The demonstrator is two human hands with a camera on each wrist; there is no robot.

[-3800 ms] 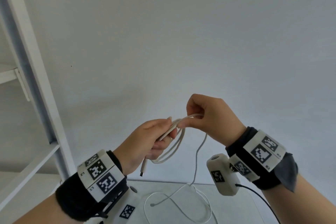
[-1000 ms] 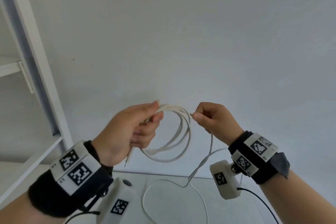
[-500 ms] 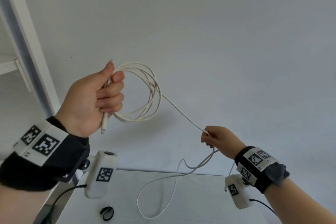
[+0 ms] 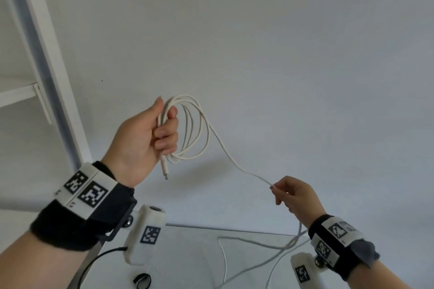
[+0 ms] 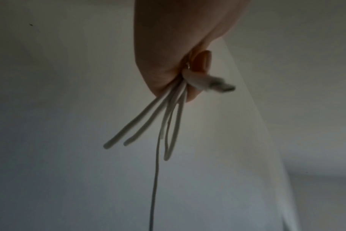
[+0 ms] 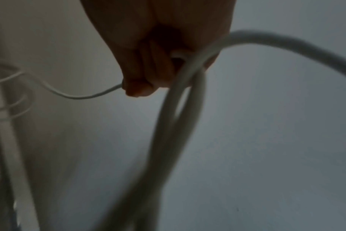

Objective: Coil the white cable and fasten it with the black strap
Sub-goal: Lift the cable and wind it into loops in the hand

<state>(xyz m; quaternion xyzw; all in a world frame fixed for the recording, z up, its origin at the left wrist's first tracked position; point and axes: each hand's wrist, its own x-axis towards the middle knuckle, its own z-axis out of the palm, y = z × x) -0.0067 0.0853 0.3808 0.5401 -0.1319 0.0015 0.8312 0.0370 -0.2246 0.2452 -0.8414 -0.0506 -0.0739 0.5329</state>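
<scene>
My left hand (image 4: pixel 162 129) is raised and grips several loops of the white cable (image 4: pixel 202 129) in its fist; the plug end (image 4: pixel 164 170) hangs below the fingers. In the left wrist view the looped strands (image 5: pixel 160 118) and the plug (image 5: pixel 217 85) stick out of the fist. One strand runs down and right to my right hand (image 4: pixel 279 192), which pinches it between thumb and fingers; the right wrist view shows the cable (image 6: pixel 180 96) passing through that grip. The loose rest of the cable (image 4: pixel 258 244) lies on the table. The black strap (image 4: pixel 142 282), curled in a ring, lies on the table near the front edge.
A white table (image 4: pixel 187 263) sits low in the head view against a plain white wall. A white shelf frame (image 4: pixel 47 58) stands at the left. Both wrists carry camera units with black leads.
My left hand has come lower and toward the centre with the coil. The strand to my right hand now sags instead of running taut. The right hand stays low on the right.
</scene>
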